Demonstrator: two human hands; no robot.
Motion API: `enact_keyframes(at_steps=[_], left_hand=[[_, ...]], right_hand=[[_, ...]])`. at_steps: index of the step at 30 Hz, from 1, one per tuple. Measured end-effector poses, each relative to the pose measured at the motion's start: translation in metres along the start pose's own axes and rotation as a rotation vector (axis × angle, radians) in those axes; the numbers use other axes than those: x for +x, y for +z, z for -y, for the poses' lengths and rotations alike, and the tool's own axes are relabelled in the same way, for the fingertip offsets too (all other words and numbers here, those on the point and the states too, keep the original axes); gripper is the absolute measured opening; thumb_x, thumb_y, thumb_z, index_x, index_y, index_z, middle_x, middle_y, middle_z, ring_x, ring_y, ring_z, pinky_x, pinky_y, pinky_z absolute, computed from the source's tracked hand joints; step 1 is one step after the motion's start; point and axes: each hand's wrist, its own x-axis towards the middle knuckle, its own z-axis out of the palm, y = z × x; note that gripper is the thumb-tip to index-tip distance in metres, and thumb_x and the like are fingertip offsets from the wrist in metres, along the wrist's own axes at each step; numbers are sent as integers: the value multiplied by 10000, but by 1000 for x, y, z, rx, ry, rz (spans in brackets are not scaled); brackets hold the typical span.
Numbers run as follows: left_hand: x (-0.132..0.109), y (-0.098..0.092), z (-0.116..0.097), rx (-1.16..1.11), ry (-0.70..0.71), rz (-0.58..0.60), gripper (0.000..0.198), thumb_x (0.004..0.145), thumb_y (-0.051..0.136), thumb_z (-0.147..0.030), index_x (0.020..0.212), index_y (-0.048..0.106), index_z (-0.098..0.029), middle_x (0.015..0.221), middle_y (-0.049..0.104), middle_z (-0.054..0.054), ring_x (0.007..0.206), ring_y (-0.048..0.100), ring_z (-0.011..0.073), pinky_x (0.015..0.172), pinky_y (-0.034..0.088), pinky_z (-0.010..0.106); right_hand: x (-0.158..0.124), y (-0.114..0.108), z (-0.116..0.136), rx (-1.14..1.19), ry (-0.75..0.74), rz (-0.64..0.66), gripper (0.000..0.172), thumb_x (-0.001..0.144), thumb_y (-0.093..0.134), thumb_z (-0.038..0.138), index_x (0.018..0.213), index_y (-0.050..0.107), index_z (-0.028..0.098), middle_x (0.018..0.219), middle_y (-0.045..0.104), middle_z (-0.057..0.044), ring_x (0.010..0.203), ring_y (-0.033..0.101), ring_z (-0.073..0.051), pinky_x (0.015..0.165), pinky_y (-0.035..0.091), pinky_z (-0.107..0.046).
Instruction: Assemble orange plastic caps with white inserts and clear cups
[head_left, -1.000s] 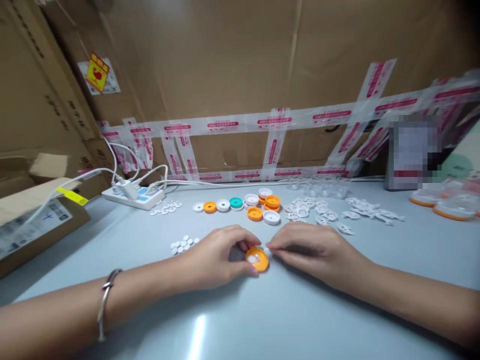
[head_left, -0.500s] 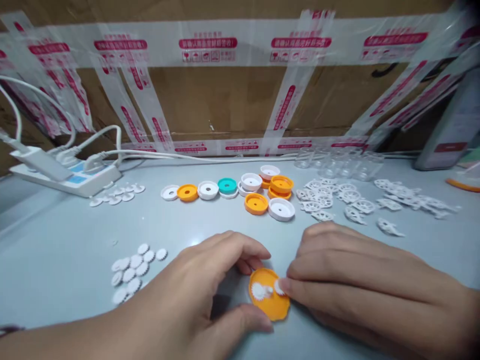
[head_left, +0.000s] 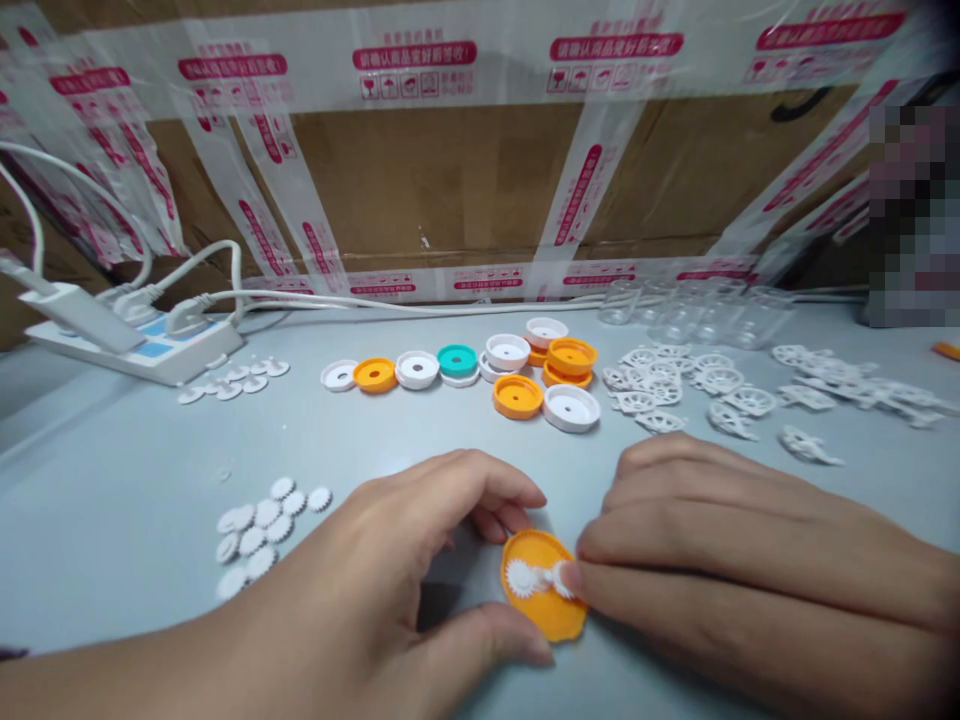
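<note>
An orange round plastic cap (head_left: 546, 615) lies on the table in front of me, its open side tilted up. My left hand (head_left: 409, 545) curves around its left side, fingertips at the top edge and thumb at the bottom edge. Inside it, a small white gear (head_left: 519, 578) sits at the left beside a white central post (head_left: 543, 578). My right hand (head_left: 675, 540) is closed, its fingertips on a second white gear (head_left: 560, 578) at the cap's right side. That gear is partly hidden by the fingers.
Loose white gears (head_left: 266, 513) lie at left, small white pegged discs (head_left: 236, 378) behind them. Further back are orange, white and teal caps (head_left: 457, 361), white openwork parts (head_left: 660, 380) and clear cups (head_left: 705, 315). A power strip (head_left: 161, 350) stands back left, before a taped cardboard box (head_left: 420, 190).
The second gear has shifted inward, closer to the central post, under my right fingertips. My left hand stays around the cap. The whole view has shifted slightly.
</note>
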Motion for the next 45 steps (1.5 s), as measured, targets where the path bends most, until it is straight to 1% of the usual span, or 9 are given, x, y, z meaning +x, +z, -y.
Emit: enact_keyframes(at_steps=[5, 17, 27, 30, 33, 36, 38, 41, 45], left_hand=[[0, 0, 1, -3, 7, 0, 324, 734, 659, -348, 1028, 557, -259, 891, 645, -21, 766, 584, 122, 712, 491, 207], [3, 0, -3, -81, -76, 24, 303, 708, 683, -306, 986, 576, -247, 858, 638, -10, 741, 573, 135, 728, 492, 245], [3, -3, -6, -108, -72, 49, 315, 712, 678, -266, 1009, 592, -213, 895, 639, 10, 790, 578, 145, 741, 486, 244], [5, -6, -9, -138, -48, 101, 257, 735, 651, -238, 990, 625, -216, 917, 632, 19, 816, 582, 148, 738, 485, 239], [5, -8, -12, -152, -82, 158, 215, 761, 616, -219, 973, 649, -230, 935, 616, 24, 814, 581, 143, 746, 485, 239], [3, -8, -14, -142, -129, 161, 213, 761, 608, -226, 969, 651, -235, 959, 603, 21, 806, 575, 140, 708, 482, 225], [2, -8, -15, -132, -144, 155, 229, 755, 607, -229, 981, 646, -242, 974, 597, 16, 783, 569, 132, 660, 472, 209], [1, -8, -16, -108, -134, 155, 266, 750, 596, -214, 1011, 634, -252, 989, 592, 6, 730, 553, 107, 617, 448, 193], [1, -8, -17, -86, -74, 120, 260, 743, 586, -183, 990, 639, -244, 977, 596, -4, 797, 550, 104, 711, 431, 192]], right_hand=[[2, -1, 0, 72, -16, 71, 211, 880, 453, 247, 1007, 620, 257, 863, 675, -26, 803, 609, -165, 749, 472, -279], [2, -1, 0, 176, 22, 104, 214, 852, 514, 207, 1043, 601, 254, 912, 668, -34, 825, 605, -158, 740, 477, -279], [0, 6, 2, 240, 39, 29, 192, 830, 536, 169, 1002, 602, 226, 853, 655, -39, 779, 608, -144, 718, 478, -272], [3, 6, 3, 268, 31, 31, 181, 814, 538, 134, 963, 602, 214, 845, 654, -38, 772, 606, -135, 724, 478, -264], [7, 0, -1, 256, 133, -92, 156, 803, 537, 124, 909, 599, 220, 805, 651, -20, 749, 605, -126, 687, 481, -235], [9, -3, -14, 119, 382, -288, 89, 815, 549, 217, 890, 586, 244, 840, 647, -18, 778, 604, -154, 687, 482, -267], [10, -2, -25, 24, 479, -281, 119, 810, 557, 291, 920, 573, 248, 915, 635, -39, 846, 591, -195, 725, 478, -325], [10, 1, -38, -64, 496, -209, 197, 811, 546, 330, 979, 552, 227, 1010, 620, -72, 947, 558, -241, 806, 452, -409], [13, 4, -49, -162, 474, -199, 214, 851, 462, 252, 1040, 545, 196, 1069, 617, -103, 1020, 531, -262, 870, 418, -460]])
